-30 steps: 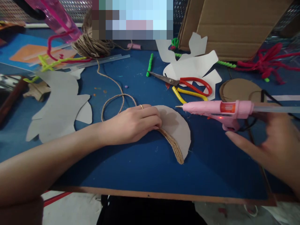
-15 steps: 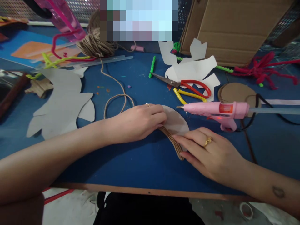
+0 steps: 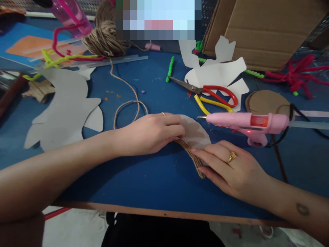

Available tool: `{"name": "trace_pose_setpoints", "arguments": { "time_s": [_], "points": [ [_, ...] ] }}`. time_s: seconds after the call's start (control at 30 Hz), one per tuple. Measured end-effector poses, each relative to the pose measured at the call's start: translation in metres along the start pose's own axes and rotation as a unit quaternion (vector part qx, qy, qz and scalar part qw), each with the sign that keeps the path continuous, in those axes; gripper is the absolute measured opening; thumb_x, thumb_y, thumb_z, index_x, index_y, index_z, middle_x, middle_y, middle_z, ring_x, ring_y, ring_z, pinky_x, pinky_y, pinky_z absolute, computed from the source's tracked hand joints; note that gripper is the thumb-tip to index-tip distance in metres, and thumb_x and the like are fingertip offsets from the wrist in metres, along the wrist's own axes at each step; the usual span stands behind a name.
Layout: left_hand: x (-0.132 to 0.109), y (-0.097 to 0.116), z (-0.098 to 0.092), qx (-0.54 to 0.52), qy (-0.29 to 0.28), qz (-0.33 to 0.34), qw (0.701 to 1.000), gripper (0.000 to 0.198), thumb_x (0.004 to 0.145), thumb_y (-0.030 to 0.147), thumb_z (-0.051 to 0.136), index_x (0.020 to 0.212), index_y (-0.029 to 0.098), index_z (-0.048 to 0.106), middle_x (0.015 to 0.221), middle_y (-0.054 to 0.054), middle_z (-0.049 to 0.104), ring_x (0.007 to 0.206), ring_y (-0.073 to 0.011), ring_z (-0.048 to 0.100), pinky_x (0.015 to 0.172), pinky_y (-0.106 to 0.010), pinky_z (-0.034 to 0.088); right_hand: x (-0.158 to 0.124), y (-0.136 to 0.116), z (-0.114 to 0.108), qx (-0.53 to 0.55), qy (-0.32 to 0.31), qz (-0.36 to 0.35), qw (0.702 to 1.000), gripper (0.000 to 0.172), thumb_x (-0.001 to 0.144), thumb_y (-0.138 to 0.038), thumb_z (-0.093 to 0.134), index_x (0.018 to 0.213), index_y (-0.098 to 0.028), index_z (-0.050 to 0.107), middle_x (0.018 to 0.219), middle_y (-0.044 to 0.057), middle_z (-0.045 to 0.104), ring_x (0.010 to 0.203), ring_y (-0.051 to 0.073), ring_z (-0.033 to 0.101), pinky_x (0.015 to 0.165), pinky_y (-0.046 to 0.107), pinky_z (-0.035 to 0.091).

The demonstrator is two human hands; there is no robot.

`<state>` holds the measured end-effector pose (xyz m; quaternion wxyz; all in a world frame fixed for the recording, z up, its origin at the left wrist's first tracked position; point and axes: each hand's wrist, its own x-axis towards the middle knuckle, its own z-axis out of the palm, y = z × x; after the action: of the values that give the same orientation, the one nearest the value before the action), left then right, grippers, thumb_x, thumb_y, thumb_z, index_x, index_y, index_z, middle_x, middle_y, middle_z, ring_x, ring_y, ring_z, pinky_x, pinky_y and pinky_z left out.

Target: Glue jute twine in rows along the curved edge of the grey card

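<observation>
Basically both hands are on one pc. The pale card (image 3: 195, 128) lies on the tabletop (image 3: 133, 181) in front of the person, w/ rows of twine side by side as a twine band (image 3: 189, 149) along its near edge. L hand (image 3: 154, 132) covers the band's upper end, fingers bunched together, prob. to pin card + twine so neither slides. R hand (image 3: 236, 168) has fingertips on the lower stretch, thumb near the band's end, likely pressing the rows snug. Grip: R thumb & index sit apart w/ the band betw. them; can't tell if either hand really pinches, esp. L, underside hidden.

Glue gun (image 3: 231, 120) lies on its side beyond R hand, red light on, nozzle just beside the card; seems parked w/in reach, leaving both hands free. Twine ball (image 3: 108, 37) sits at the back, its loose twine (image 3: 128, 83) looping toward L hand, slack, so prob. no pull on the work. Scissors (image 3: 193, 88) lie open behind the gun, partly over white cutouts (image 3: 213, 73).
</observation>
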<state>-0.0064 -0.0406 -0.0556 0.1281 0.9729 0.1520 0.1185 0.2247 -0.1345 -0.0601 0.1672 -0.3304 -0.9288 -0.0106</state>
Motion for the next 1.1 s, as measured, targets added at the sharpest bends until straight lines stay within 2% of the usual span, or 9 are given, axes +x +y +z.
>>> {"name": "trace_pose_setpoints", "arguments": {
  "time_s": [0.17,0.27,0.4,0.57,0.73,0.93,1.1],
  "points": [
    [-0.0007,0.0008,-0.002,0.067,0.011,0.053,0.996,0.03,0.092,0.009,0.032,0.094,0.018,0.061,0.092,-0.005,0.061,0.085,-0.0157,0.057,0.069,-0.024,0.046,0.0017,0.0002,-0.0005,-0.002,0.005,0.0,1.0,0.026,0.09,-0.019,0.047,0.111,-0.01,0.06,0.092,0.009,0.068,0.077,0.018,0.06,0.066,0.034,0.056],
    [-0.0019,0.0002,-0.0031,0.088,0.017,0.092,0.992,0.032,0.091,0.007,0.031,0.1,0.018,0.06,0.091,-0.006,0.061,0.083,-0.0167,0.058,0.066,-0.024,0.046,0.002,0.0009,-0.0002,0.019,0.004,0.003,1.0,0.027,0.089,-0.018,0.049,0.112,-0.008,0.058,0.092,0.01,0.067,0.078,0.019,0.06,0.067,0.035,0.055],
    [-0.0033,-0.0021,-0.0019,0.086,0.021,0.104,0.991,0.031,0.091,0.007,0.033,0.105,0.019,0.058,0.094,-0.006,0.06,0.085,-0.0168,0.058,0.067,-0.024,0.046,0.0008,0.002,0.0015,0.045,-0.008,0.027,0.999,0.03,0.088,-0.022,0.051,0.115,-0.008,0.056,0.095,0.011,0.066,0.082,0.021,0.059,0.07,0.037,0.054],
    [-0.0021,-0.0014,-0.0028,0.13,0.019,0.129,0.983,0.022,0.094,0.016,0.038,0.096,0.018,0.06,0.088,-0.005,0.061,0.075,-0.0158,0.057,0.061,-0.025,0.046,0.0005,0.0025,0.0038,0.054,-0.02,0.022,0.998,0.043,0.088,-0.022,0.05,0.128,-0.006,0.047,0.104,0.013,0.064,0.089,0.022,0.058,0.077,0.038,0.053],
    [-0.002,0.0009,-0.005,0.213,0.015,0.156,0.964,0.022,0.095,0.018,0.039,0.094,0.02,0.061,0.081,-0.001,0.062,0.071,-0.0123,0.058,0.061,-0.023,0.048,0.0024,0.0016,0.0043,0.064,-0.034,0.039,0.997,0.041,0.087,-0.023,0.05,0.126,-0.008,0.049,0.103,0.012,0.063,0.083,0.02,0.056,0.075,0.036,0.051],
    [-0.0064,-0.0011,-0.0014,0.207,0.064,0.179,0.96,0.018,0.094,0.016,0.044,0.099,0.015,0.062,0.079,-0.002,0.065,0.073,-0.0137,0.062,0.064,-0.024,0.052,0.0025,0.0003,0.0057,0.063,-0.047,0.059,0.995,0.041,0.087,-0.025,0.05,0.126,-0.012,0.049,0.098,0.009,0.062,0.082,0.02,0.054,0.075,0.036,0.05],
    [-0.0067,-0.0018,0.0002,0.178,0.082,0.183,0.963,0.015,0.093,0.016,0.048,0.096,0.014,0.062,0.08,-0.003,0.066,0.076,-0.0144,0.063,0.065,-0.025,0.053,0.0027,0.0004,0.0074,0.054,-0.04,0.056,0.996,0.042,0.087,-0.024,0.051,0.127,-0.011,0.049,0.097,0.008,0.063,0.08,0.019,0.054,0.074,0.036,0.051]
  ]
}}
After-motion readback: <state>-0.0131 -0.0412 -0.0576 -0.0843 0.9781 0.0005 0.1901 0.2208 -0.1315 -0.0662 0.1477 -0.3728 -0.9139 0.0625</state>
